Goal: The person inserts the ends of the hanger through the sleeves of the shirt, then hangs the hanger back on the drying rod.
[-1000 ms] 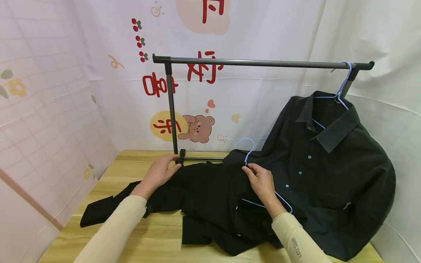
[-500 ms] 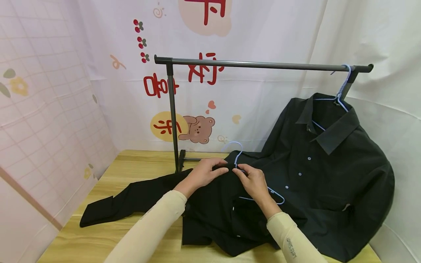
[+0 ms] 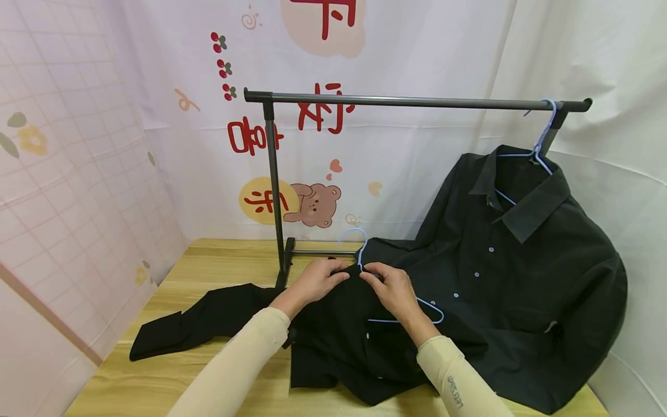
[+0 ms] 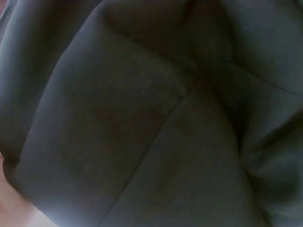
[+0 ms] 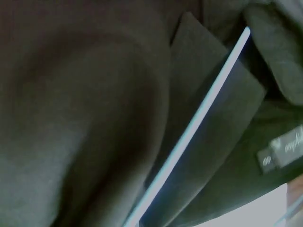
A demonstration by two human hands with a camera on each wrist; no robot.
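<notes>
A black shirt lies on the wooden table, one sleeve stretched to the left. My left hand pinches its cloth near the collar. Beside it, my right hand pinches the light blue hanger just below its hook. Part of this hanger is hidden in the shirt and behind the hand. The right wrist view shows the hanger's bar crossing the black cloth, with a label at the side. Dark cloth fills most of the left wrist view.
A dark metal rack stands behind on the table. From the right end of its rail hangs another black shirt on a blue hanger; its lower part reaches the table. A printed curtain covers the back.
My left hand has moved right from the shirt's shoulder towards the collar, beside my right hand. The right hand has shifted left with the hanger. The sleeve on the left has shifted slightly.
</notes>
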